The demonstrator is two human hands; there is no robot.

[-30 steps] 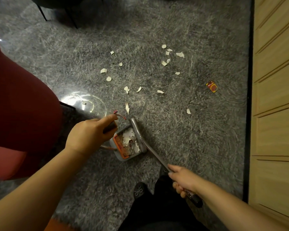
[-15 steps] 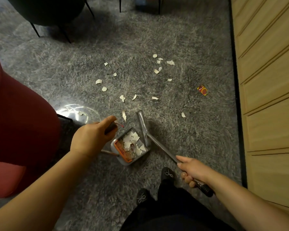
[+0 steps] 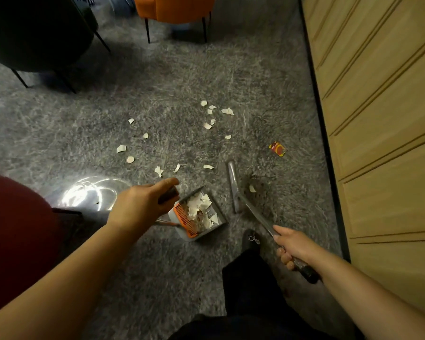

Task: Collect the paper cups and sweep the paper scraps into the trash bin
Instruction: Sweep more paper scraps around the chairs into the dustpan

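Left hand [image 3: 142, 204] grips the handle of a grey dustpan [image 3: 201, 214] heaped with paper scraps [image 3: 200, 209]; right hand [image 3: 293, 246] clasps a broom [image 3: 233, 185] just beside the dustpan, loose scraps [image 3: 207, 125] beyond

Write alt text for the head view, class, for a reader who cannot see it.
A person's left hand holds the handle of a dustpan full of paper scraps, while the right hand grips a broom beside it on grey carpet. More scraps lie scattered beyond, with a small red packet near a wooden wall.
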